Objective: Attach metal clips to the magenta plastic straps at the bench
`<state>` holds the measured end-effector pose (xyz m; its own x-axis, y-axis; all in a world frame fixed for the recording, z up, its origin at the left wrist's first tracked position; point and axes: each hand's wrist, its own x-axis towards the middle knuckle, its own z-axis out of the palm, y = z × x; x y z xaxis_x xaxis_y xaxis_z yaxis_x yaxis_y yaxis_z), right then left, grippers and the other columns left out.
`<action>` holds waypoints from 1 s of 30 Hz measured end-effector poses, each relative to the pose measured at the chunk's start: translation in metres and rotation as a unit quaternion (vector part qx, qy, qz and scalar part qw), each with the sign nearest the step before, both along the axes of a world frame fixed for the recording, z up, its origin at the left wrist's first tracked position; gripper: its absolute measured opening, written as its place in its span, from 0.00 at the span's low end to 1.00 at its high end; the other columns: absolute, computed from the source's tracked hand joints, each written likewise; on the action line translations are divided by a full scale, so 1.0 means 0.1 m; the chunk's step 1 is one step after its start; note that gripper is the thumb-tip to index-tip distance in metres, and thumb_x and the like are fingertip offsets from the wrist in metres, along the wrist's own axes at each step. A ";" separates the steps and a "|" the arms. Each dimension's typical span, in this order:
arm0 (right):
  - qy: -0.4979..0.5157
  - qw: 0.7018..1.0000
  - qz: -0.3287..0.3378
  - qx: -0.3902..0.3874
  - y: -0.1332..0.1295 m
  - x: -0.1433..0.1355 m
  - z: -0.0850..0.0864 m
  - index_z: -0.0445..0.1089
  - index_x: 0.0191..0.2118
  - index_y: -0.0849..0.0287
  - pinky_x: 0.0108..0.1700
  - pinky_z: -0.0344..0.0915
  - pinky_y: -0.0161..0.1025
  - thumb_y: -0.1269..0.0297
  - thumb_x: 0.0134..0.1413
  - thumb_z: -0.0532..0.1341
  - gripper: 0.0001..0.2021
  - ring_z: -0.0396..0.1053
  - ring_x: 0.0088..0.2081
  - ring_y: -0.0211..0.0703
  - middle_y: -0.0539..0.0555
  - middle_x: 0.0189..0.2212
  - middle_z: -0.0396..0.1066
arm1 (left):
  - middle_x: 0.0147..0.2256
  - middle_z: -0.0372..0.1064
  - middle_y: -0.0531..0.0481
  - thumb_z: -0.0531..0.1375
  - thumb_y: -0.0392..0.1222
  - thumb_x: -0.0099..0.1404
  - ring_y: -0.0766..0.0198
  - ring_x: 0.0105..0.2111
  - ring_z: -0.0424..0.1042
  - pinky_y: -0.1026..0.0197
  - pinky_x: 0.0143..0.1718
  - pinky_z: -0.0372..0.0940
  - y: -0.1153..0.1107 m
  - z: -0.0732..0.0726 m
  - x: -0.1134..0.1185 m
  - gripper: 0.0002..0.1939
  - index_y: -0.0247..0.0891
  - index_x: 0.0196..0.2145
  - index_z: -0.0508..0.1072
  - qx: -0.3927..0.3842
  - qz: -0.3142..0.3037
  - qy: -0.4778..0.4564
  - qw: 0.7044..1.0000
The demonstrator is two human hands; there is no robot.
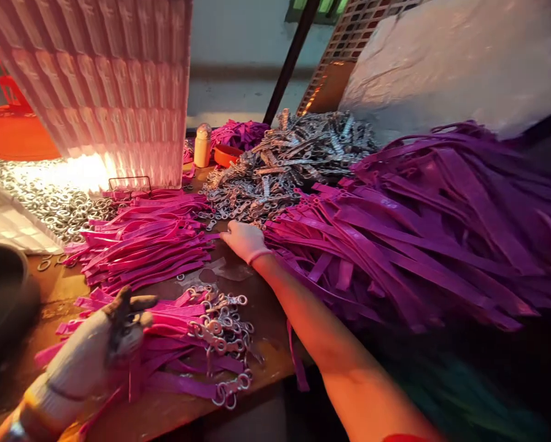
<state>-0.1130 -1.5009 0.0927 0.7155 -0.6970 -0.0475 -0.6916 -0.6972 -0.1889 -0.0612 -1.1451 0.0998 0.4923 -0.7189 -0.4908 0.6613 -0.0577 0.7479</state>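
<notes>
My left hand (126,325), in a white glove with dark, dirty fingertips, hovers over a heap of pink straps (174,313). Its fingers are partly spread and I see nothing gripped in them. Metal clips with rings (223,328) are fixed to the right ends of these straps. Farther forward, my right hand (245,240), pale with a pink band at the wrist, is closed with its fingertips at the end of a pink strap in the middle pile (151,236). Loose metal clips (257,184) lie just beyond its knuckles; its fingertips are partly hidden.
A large heap of purple-pink straps (423,227) fills the right side. Loose metal rings (68,199) lie at the left beneath a bright light, behind a ribbed translucent panel (132,92). A pale bottle (202,146) and an orange dish (226,155) stand at the back.
</notes>
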 end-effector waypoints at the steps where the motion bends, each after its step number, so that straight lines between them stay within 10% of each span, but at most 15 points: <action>1: 0.012 1.000 -0.014 0.003 -0.07 0.13 -0.10 0.74 0.51 0.63 0.45 0.62 0.39 0.59 0.64 0.61 0.16 0.75 0.49 0.53 0.66 0.47 0.77 | 0.32 0.77 0.42 0.67 0.39 0.61 0.67 0.21 0.67 0.69 0.18 0.62 -0.09 0.02 -0.05 0.13 0.35 0.44 0.81 -0.010 -0.015 0.009 1.000; 7: 0.000 0.999 -0.017 0.029 -0.26 0.27 -0.48 0.74 0.52 0.61 0.46 0.63 0.39 0.64 0.63 0.58 0.15 0.74 0.51 0.53 0.65 0.49 0.77 | 0.33 0.74 0.46 0.72 0.38 0.56 0.70 0.26 0.67 0.70 0.26 0.64 -0.21 -0.01 -0.16 0.21 0.33 0.47 0.78 -0.022 -0.002 0.019 1.000; 13: -0.081 0.996 -0.018 0.042 -0.23 0.11 -0.41 0.75 0.50 0.64 0.47 0.65 0.40 0.66 0.65 0.54 0.16 0.74 0.49 0.52 0.65 0.48 0.77 | 0.21 0.67 0.51 0.69 0.54 0.58 0.75 0.16 0.57 0.71 0.15 0.46 -0.08 -0.20 -0.19 0.20 0.32 0.31 0.74 0.047 0.010 -0.082 0.995; 17: -0.170 0.983 0.050 0.053 0.30 -0.13 -0.24 0.70 0.55 0.63 0.47 0.66 0.37 0.66 0.69 0.50 0.17 0.75 0.45 0.45 0.60 0.46 0.77 | 0.20 0.65 0.54 0.67 0.52 0.52 0.75 0.14 0.53 0.70 0.14 0.44 -0.01 -0.22 -0.20 0.19 0.33 0.33 0.74 0.047 0.041 -0.030 0.998; 24: -0.264 0.842 0.468 -0.040 1.73 -0.72 0.04 0.68 0.55 0.55 0.41 0.65 0.41 0.70 0.66 0.57 0.14 0.71 0.40 0.46 0.55 0.43 0.76 | 0.19 0.59 0.55 0.66 0.47 0.57 0.73 0.18 0.52 0.69 0.17 0.49 0.01 -0.23 -0.33 0.12 0.35 0.26 0.72 0.000 0.034 -0.092 0.995; 30: -0.332 0.840 0.430 0.004 1.98 -0.80 0.00 0.70 0.52 0.58 0.41 0.66 0.40 0.73 0.66 0.58 0.12 0.71 0.39 0.44 0.55 0.40 0.75 | 0.17 0.57 0.57 0.65 0.52 0.63 0.72 0.17 0.51 0.68 0.17 0.49 0.08 -0.06 -0.52 0.15 0.36 0.31 0.74 -0.003 0.016 -0.184 0.983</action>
